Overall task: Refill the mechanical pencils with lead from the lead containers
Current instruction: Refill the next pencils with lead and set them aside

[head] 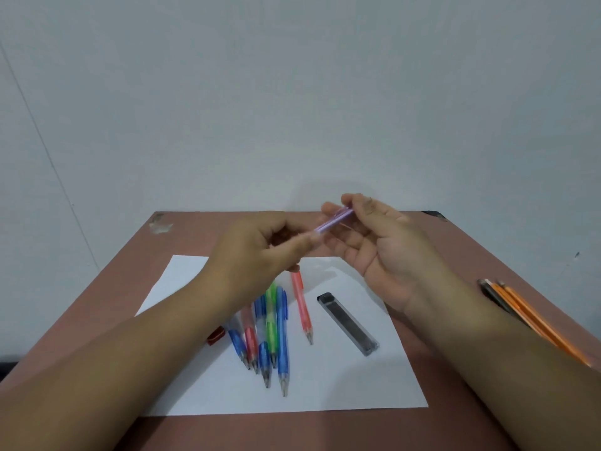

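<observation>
Hands: left (257, 252), right (374, 236) pinch slim translucent purple pencil (331, 222) | matte paper (341, 379)

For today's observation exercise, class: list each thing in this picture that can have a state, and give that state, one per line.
Purple pencil: lifted, held by both hands.
Left hand: pinching the pencil's near end.
Right hand: fingers holding its far end.
Lead container: lying flat on the paper, untouched.
Red pencil: lying alone.
Pencil cluster: lying together, tips toward the camera.
</observation>
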